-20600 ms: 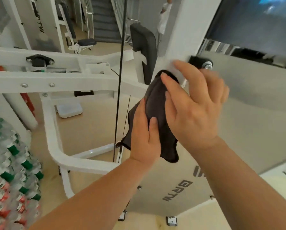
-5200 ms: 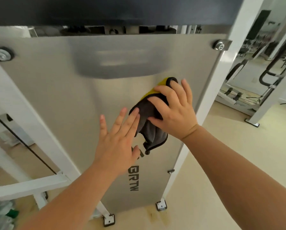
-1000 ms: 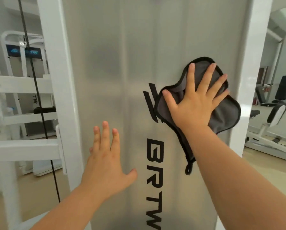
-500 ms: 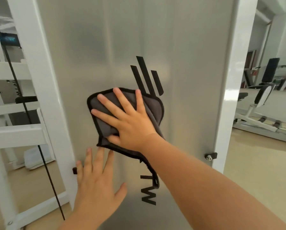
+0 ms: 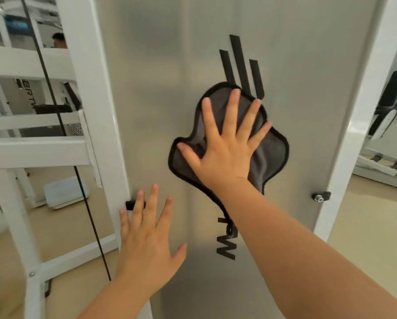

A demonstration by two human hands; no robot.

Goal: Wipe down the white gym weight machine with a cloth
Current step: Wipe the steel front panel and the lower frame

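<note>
Pressing a grey cloth flat against the weight machine's silver panel below its black logo, the right hand spreads straight fingers while the left hand rests open-palmed lower left.

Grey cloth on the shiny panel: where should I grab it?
Best grip is probably the wrinkled right flap of the dark grey black-edged cloth, pinched from the right. It bulges past the right hand, whose spread fingers press the middle flat on the silver metal panel, so only the edges are free.
</note>
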